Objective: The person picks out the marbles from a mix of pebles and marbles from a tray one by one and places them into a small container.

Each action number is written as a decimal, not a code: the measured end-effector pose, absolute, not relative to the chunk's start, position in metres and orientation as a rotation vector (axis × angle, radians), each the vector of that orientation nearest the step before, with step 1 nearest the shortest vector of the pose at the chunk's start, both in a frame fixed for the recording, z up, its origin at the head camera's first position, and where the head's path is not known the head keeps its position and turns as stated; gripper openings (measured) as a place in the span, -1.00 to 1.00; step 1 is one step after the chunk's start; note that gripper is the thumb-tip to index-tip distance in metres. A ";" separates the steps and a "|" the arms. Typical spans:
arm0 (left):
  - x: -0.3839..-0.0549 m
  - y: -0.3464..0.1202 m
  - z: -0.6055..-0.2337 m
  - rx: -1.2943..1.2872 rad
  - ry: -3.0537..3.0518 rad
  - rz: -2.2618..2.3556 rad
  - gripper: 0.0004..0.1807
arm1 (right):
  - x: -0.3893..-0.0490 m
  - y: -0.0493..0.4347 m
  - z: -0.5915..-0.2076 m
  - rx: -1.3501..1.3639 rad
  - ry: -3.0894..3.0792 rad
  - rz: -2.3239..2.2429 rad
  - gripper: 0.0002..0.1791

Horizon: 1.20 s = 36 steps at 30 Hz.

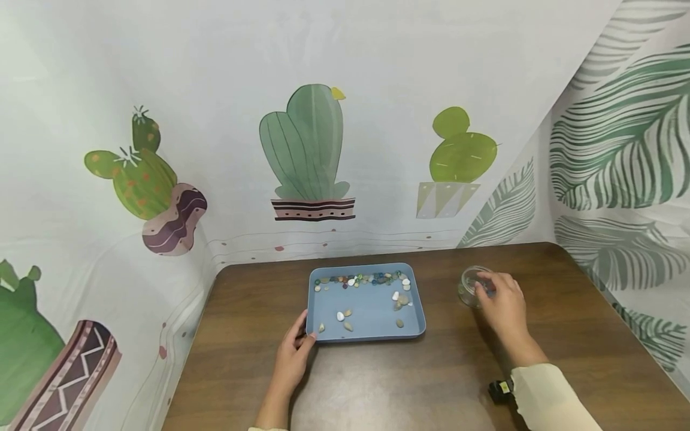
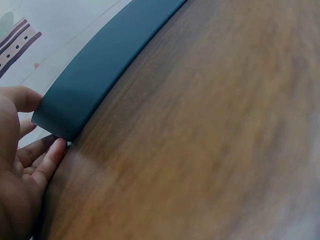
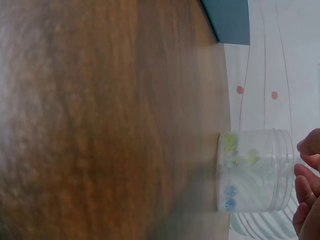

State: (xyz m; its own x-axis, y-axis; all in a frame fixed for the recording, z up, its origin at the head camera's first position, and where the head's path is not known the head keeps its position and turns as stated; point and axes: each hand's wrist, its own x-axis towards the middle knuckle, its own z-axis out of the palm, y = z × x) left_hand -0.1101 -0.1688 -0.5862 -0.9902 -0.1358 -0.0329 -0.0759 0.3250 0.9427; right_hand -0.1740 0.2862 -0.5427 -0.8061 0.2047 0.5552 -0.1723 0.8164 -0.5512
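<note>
My left hand grips the near left corner of a blue tray, thumb at the rim and fingertips low against its wall. Along the tray's far side lies a row of coloured glass beads and small stones. A few pale pebbles are spread over its floor. Over the mouth of a clear round jar is my right hand, its thumb and fingers loosely bent with a gap between them. Blue beads and yellow-green beads show inside the jar; one yellow-green bead appears above the bottom.
The wooden table runs back to a wall hung with cactus-print cloth. A small black object with a yellow-green mark is at my right sleeve. Table surface separates the tray from the jar.
</note>
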 end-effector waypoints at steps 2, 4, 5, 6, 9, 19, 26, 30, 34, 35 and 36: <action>-0.110 -0.169 -0.585 0.198 -2.516 -1.779 -0.37 | -0.174 0.285 -0.542 -0.028 -2.375 0.806 -0.77; -0.110 -0.168 -0.585 0.198 -2.520 -1.772 -0.36 | -0.174 0.284 -0.541 -0.032 -2.376 0.812 -0.77; -0.110 -0.168 -0.585 0.200 -2.521 -1.769 -0.37 | -0.174 0.283 -0.541 -0.031 -2.375 0.814 -0.77; -0.110 -0.168 -0.585 0.205 -2.523 -1.768 -0.37 | -0.174 0.283 -0.540 -0.030 -2.372 0.818 -0.78; -0.110 -0.168 -0.585 0.206 -2.525 -1.764 -0.37 | -0.173 0.280 -0.538 -0.027 -2.371 0.822 -0.79; -0.110 -0.168 -0.586 0.201 -2.525 -1.772 -0.37 | -0.171 0.273 -0.535 -0.028 -2.385 0.853 -0.79; -0.110 -0.169 -0.586 0.189 -2.518 -1.771 -0.37 | -0.171 0.265 -0.532 -0.001 -2.382 0.863 -0.78; -0.111 -0.169 -0.586 0.182 -2.518 -1.772 -0.36 | -0.172 0.261 -0.531 0.025 -2.398 0.870 -0.79; -0.110 -0.169 -0.585 0.191 -2.527 -1.771 -0.36 | -0.174 0.258 -0.531 0.054 -2.397 0.861 -0.82; -0.111 -0.169 -0.585 0.194 -2.529 -1.768 -0.36 | -0.174 0.257 -0.531 0.061 -2.393 0.862 -0.82; -0.111 -0.169 -0.585 0.196 -2.532 -1.766 -0.36 | -0.174 0.256 -0.531 0.067 -2.391 0.862 -0.82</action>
State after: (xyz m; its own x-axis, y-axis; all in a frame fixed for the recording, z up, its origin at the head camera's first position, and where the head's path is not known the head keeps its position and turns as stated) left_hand -0.1105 -0.1688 -0.5848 -0.9908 -0.1310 -0.0328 -0.0760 0.3403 0.9373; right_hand -0.1742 0.2560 -0.5310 -0.8244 0.1459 0.5469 -0.2366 0.7889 -0.5672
